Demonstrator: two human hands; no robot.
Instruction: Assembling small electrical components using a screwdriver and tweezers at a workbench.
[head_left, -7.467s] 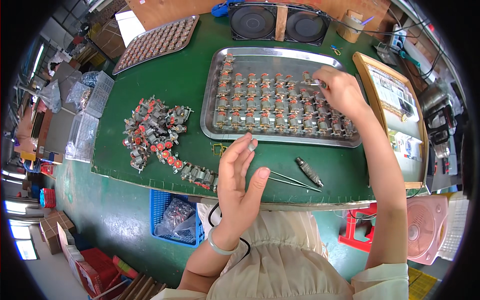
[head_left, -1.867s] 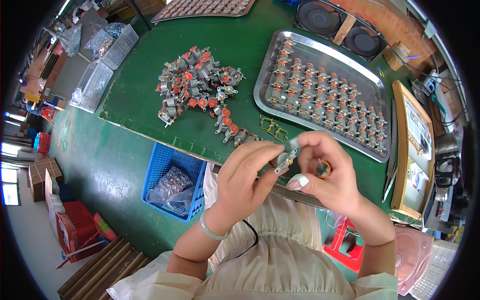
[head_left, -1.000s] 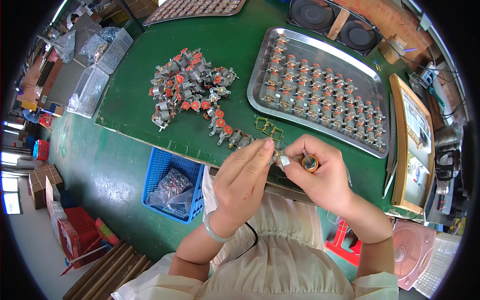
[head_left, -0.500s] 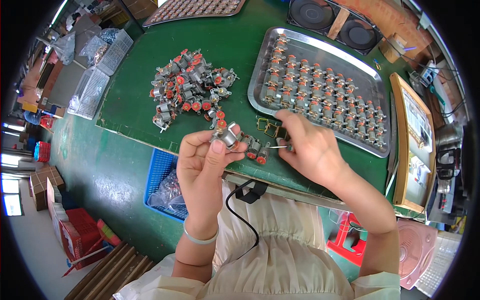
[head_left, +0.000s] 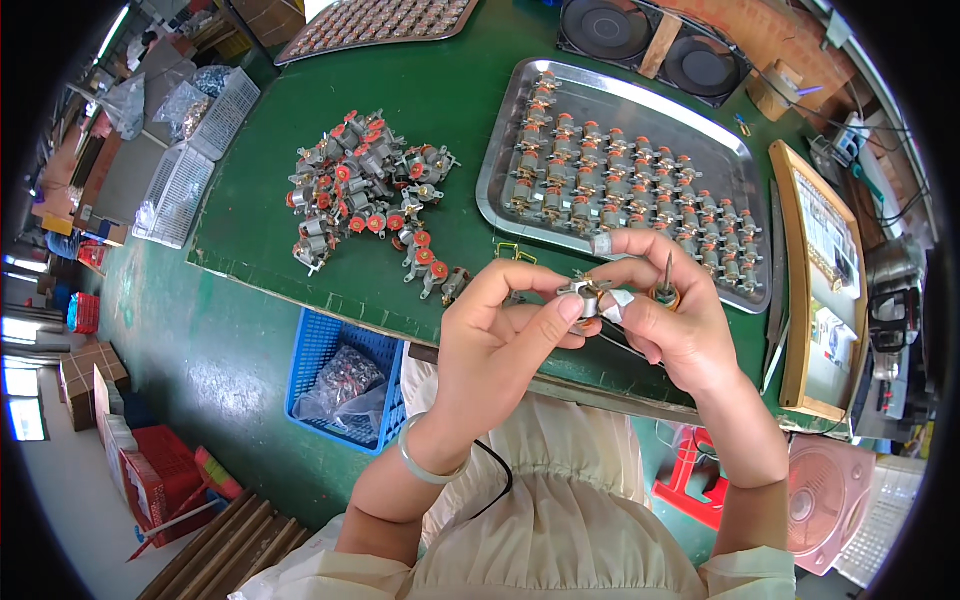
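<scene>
My left hand is closed, pinching a small silver motor between thumb and fingers above the table's near edge. From the other side my right hand meets the same motor, its thumb and fingertips wrapped in white tape. A pointed metal tool is tucked in the right hand with its tip upward; the rest of it is hidden. Left of my hands lies a pile of silver motors with red ends. Several loose motors trail from it. Small yellow frames lie behind my left fingers.
A metal tray with rows of upright motors stands behind my right hand. Another filled tray is at the back. A wooden frame leans at the right. Below the table sits a blue basket with bagged parts.
My left hand has moved right with the motor, and my right hand has come to meet it. The pointed tool has swung from pointing left to upright.
</scene>
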